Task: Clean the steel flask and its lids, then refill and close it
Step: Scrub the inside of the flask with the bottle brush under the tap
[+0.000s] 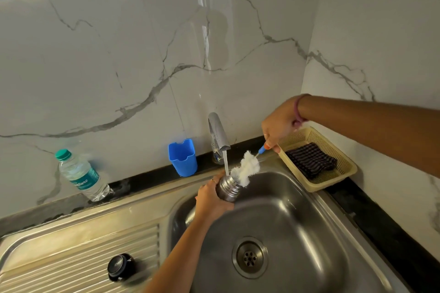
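Observation:
My left hand grips the steel flask over the sink, its open mouth tilted up under the running tap. A thin stream of water falls into the mouth. My right hand pinches the blue handle of a bottle brush, whose white bristle head sits just outside the flask's mouth, to its right. A dark round lid lies on the ribbed drainboard at the lower left.
The steel sink has a drain in its middle. A blue plastic cup stands behind it. A clear water bottle with a green cap stands at the left. A yellow basket with a dark checked cloth sits at the right.

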`<state>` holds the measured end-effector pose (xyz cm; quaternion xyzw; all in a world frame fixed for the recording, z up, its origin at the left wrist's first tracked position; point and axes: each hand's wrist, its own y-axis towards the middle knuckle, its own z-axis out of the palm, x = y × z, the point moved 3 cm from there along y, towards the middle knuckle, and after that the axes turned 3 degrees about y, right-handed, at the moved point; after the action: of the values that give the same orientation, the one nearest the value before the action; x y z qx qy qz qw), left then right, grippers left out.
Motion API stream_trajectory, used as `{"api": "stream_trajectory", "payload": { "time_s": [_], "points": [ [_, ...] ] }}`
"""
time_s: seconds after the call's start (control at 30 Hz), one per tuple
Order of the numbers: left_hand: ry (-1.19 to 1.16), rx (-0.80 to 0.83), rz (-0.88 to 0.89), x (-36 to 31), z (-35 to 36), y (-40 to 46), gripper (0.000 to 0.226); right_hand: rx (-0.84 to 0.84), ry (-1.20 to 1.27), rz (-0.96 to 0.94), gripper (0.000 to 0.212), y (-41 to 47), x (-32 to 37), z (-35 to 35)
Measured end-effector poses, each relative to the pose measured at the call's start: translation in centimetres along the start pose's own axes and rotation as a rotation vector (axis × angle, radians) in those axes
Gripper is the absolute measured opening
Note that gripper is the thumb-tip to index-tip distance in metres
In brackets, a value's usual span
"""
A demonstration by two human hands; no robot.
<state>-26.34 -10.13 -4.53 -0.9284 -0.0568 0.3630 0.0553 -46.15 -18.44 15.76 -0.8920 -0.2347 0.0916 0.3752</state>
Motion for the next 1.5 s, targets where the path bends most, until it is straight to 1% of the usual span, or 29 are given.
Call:
{"api": "stream_trajectory", "payload": {
  "time_s": [0.07, 0.1, 0.17, 0.23, 0.27, 0.3, 0.37, 0.43, 0.5, 0.57, 0.67, 0.73, 0.77, 0.8, 0.87, 0.9, 0.97, 1.0, 1.03, 1.1, 1.2, 1.27, 1.4, 1.43, 1.5],
  "points": [
    [-0.041, -0.004, -0.003, -0.1, 0.3, -0.2, 0.103, 0.021, -0.059, 0.002, 0.034, 0.6, 0.3, -0.7],
    [-0.062, -0.001, -0.010, 0.1, 0.3, -0.3, 0.105, -0.007, -0.146, -0.009, 0.035, 0.7, 0.8, -0.8],
    [-0.085, 0.011, -0.011, 0.7, 0.2, -0.3, 0.105, -0.152, -0.435, -0.058, 0.033, 0.7, 2.0, -0.7],
    [-0.093, 0.036, -0.023, 1.4, -0.1, -0.1, 0.104, -0.373, -0.798, -0.192, 0.029, 0.2, 3.1, -0.2],
    [-0.094, 0.054, -0.029, 1.6, -0.4, -0.1, 0.104, -0.471, -0.933, -0.272, 0.028, -0.1, 3.3, 0.2],
    [-0.095, 0.071, -0.034, 1.7, -0.6, 0.0, 0.103, -0.537, -1.016, -0.335, 0.029, -0.4, 3.2, 0.6],
    [-0.091, 0.105, -0.032, 1.8, -1.0, -0.1, 0.100, -0.576, -1.102, -0.413, 0.035, -0.5, 2.4, 1.1],
    [-0.087, 0.121, -0.020, 1.6, -1.0, -0.2, 0.100, -0.558, -1.050, -0.396, 0.036, -0.3, 2.0, 1.5],
    [-0.084, 0.110, -0.003, 1.4, -0.8, -0.5, 0.102, -0.504, -0.865, -0.299, 0.036, 0.0, 2.3, 1.6],
    [-0.084, 0.065, 0.005, 1.3, -0.4, -0.9, 0.103, -0.352, -0.584, -0.176, 0.039, 0.6, 2.3, 1.4],
    [-0.061, -0.038, 0.021, 0.7, 0.3, -1.4, 0.105, -0.082, -0.103, -0.066, 0.038, 1.2, 1.6, 1.4],
    [-0.036, -0.091, 0.028, 0.2, 0.4, -1.5, 0.103, 0.066, 0.091, -0.019, 0.036, 1.6, 1.4, 2.0],
    [-0.034, -0.101, 0.029, 0.0, 0.4, -1.4, 0.102, 0.101, 0.139, -0.008, 0.036, 2.0, 1.4, 2.4],
    [-0.029, -0.101, 0.028, -0.1, 0.3, -1.4, 0.102, 0.093, 0.129, -0.005, 0.036, 2.2, 1.5, 2.8],
    [-0.018, -0.092, 0.027, 0.0, 0.2, -1.1, 0.104, -0.031, -0.042, -0.028, 0.038, 2.4, 2.0, 2.9],
    [-0.029, -0.082, 0.027, 0.0, 0.1, -1.0, 0.104, -0.126, -0.180, -0.058, 0.040, 2.3, 2.4, 2.9],
    [-0.076, -0.065, 0.019, 0.0, 0.0, -0.9, 0.099, -0.347, -0.543, -0.138, 0.039, 1.8, 3.8, 3.2],
    [-0.097, -0.053, 0.017, -0.2, -0.1, -0.8, 0.095, -0.454, -0.703, -0.188, 0.035, 1.6, 4.8, 3.7],
    [-0.113, -0.038, 0.019, -0.5, -0.2, -0.7, 0.092, -0.519, -0.810, -0.233, 0.030, 1.7, 5.8, 4.5],
    [-0.130, -0.010, 0.026, -0.9, -0.2, -0.5, 0.090, -0.526, -0.912, -0.236, 0.023, 1.8, 7.3, 5.6],
    [-0.140, 0.004, 0.029, -0.9, -0.1, -0.5, 0.091, -0.521, -0.893, -0.179, 0.026, 2.6, 7.3, 5.3],
    [-0.163, 0.006, 0.002, -0.6, 0.1, -0.6, 0.091, -0.546, -0.823, -0.201, 0.031, 2.9, 6.9, 4.6],
    [-0.217, -0.005, -0.039, 0.1, 0.2, -0.8, 0.098, -0.707, -0.660, -0.249, 0.038, 3.1, 6.2, 3.0],
    [-0.228, -0.011, -0.051, 0.4, 0.2, -0.8, 0.100, -0.711, -0.555, -0.242, 0.037, 3.0, 5.8, 2.5],
    [-0.227, -0.021, -0.060, 0.8, 0.0, -0.8, 0.099, -0.614, -0.206, -0.259, 0.031, 2.9, 5.0, 2.0]
  ]
}}
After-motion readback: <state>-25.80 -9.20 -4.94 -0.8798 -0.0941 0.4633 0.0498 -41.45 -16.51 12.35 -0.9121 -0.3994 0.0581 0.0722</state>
